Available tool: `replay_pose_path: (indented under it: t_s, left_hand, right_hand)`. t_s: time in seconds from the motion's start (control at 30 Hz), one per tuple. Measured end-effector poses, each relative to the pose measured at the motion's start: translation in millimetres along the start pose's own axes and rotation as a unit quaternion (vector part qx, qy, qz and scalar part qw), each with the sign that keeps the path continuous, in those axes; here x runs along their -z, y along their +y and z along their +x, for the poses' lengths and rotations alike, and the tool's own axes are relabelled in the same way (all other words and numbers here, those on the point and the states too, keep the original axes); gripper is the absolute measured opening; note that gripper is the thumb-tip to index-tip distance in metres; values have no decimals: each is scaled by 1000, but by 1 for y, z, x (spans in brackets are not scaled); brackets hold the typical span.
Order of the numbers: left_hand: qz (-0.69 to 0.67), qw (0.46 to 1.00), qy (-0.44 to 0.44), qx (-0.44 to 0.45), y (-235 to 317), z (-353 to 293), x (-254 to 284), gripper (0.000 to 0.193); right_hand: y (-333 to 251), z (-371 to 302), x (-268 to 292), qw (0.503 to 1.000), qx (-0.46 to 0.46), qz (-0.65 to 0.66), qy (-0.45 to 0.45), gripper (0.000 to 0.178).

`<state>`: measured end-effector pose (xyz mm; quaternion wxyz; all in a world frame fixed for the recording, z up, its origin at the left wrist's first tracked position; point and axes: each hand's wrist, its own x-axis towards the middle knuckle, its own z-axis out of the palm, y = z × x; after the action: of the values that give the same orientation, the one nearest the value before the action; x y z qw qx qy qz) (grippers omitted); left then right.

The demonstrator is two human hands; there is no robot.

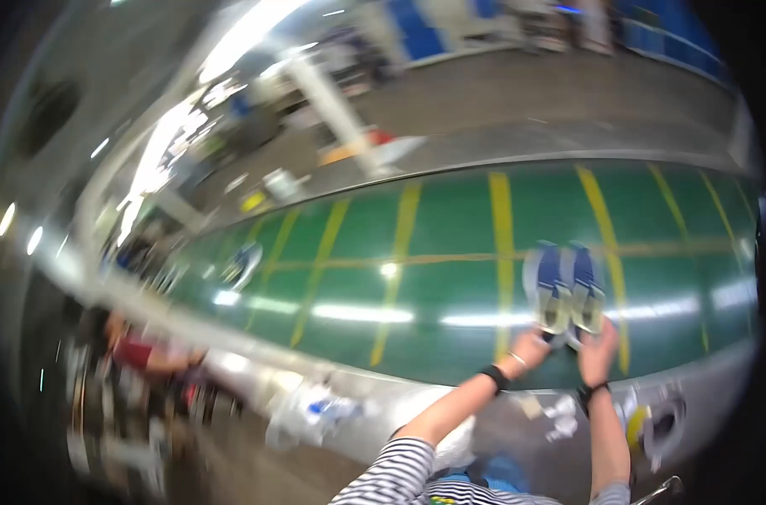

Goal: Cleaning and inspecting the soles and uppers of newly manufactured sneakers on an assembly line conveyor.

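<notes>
The left shoe (550,273) and the right shoe (584,273), a blue pair with pale interiors, lay at 12 o'clock from the hands, over the green belt (450,290). Their long axes ran near parallel, from about 6 o'clock at the heel ends to 12 o'clock at the toe ends, with a slight lean toward 11 o'clock. A narrow gap separated the two shoes along most of their length.

The left hand (530,347) was clamped on the heel end of the left shoe, entering from 7 o'clock. The right hand (599,347) was clamped on the heel end of the right shoe, entering from 6 o'clock. The hands were apart from each other; neither was clearly nearer to the pair. Exact finger placement could not be determined because of blur, nor could it be established whether the soles bore on the belt.

Reference marks: one yellow stripe (502,210) stood at 9 o'clock from the pair and a second yellow stripe (598,209) ran just beside it at 3 o'clock. A tan line (450,259) crossed the belt lengthwise at the pair's level. Further blue-and-white footwear (245,263) was located well apart, toward 10 o'clock from the hands.
</notes>
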<state>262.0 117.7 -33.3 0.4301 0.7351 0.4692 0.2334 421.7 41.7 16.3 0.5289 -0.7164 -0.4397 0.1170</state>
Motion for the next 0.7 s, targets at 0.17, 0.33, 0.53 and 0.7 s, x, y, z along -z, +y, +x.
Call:
replay_pose_path:
  t_s: [0.17,0.33,0.53,0.7]
  left_hand:
    - [-107,983,-132,-73,-5,-86,20,21]
    - [-124,960,-248,-34,5,-194,75,36]
    - [-205,914,-345,-51,7,-305,190,50]
    - [-212,920,-321,-72,-37,-379,299,53]
  right_hand:
    - [-9,-21,-5,989,-81,91,-87,31]
    - [-86,-39,-30,951,-31,237,-194,19]
    - [-254,-83,-83,911,108,227,-327,11]
    - [-381,-150,-142,874,206,208,-388,12]
